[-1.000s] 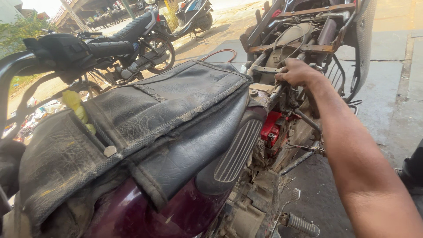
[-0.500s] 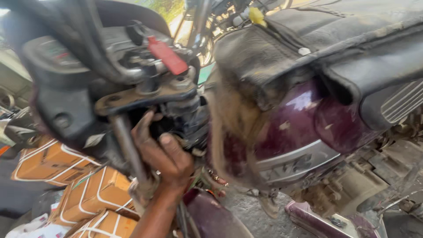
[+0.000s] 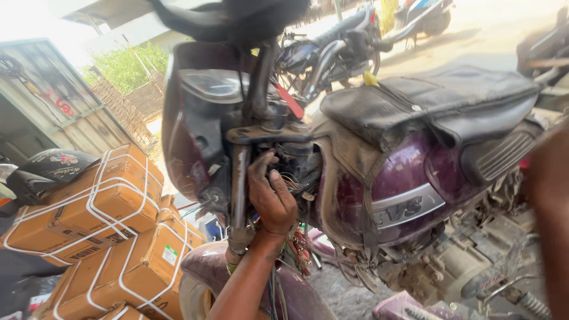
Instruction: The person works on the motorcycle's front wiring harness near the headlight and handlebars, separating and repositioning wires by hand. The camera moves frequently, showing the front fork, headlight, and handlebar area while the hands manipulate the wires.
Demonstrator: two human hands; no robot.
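Head view: one frame, looking down on a maroon motorcycle parked in a workshop yard; entries run left to right.
Helmet point(image 3: 50, 169): black, at 9 o'clock, lying against the upper box.
Cardboard boxes point(image 3: 95, 237): brown, bound with white straps, stacked at 8 o'clock; upper box tilted.
Headlight cowl point(image 3: 189, 118): maroon, at 11 o'clock, seen from behind, with the instrument glass at its top.
Fork tube point(image 3: 240, 189): dull metal, upright, just left of the hand, running down from the black upper bracket point(image 3: 267, 135).
Left hand point(image 3: 271, 198): near centre, arm coming up from 6 o'clock; hand pushed into the steering-head gap behind the cowl.
Fingers point(image 3: 261, 169): curled and pressed close together, tips touching the wiring bundle point(image 3: 294, 178); whether they pinch a wire cannot be told.
Front mudguard point(image 3: 207, 264): maroon, at 7 o'clock, below the forearm.
Red lever point(image 3: 290, 102): small, at 12 o'clock, above the bracket.
Fuel tank point(image 3: 403, 189): maroon with a silver band, at 3 o'clock from the hand, just beside the wiring.
Tank cover point(image 3: 427, 101): worn black fabric, draped over the tank top, at 1 o'clock.
Engine point(image 3: 456, 261): dusty, at 4 o'clock, under the tank.
Right arm point(image 3: 551, 219): blurred, at the 3 o'clock edge; its hand is out of sight.
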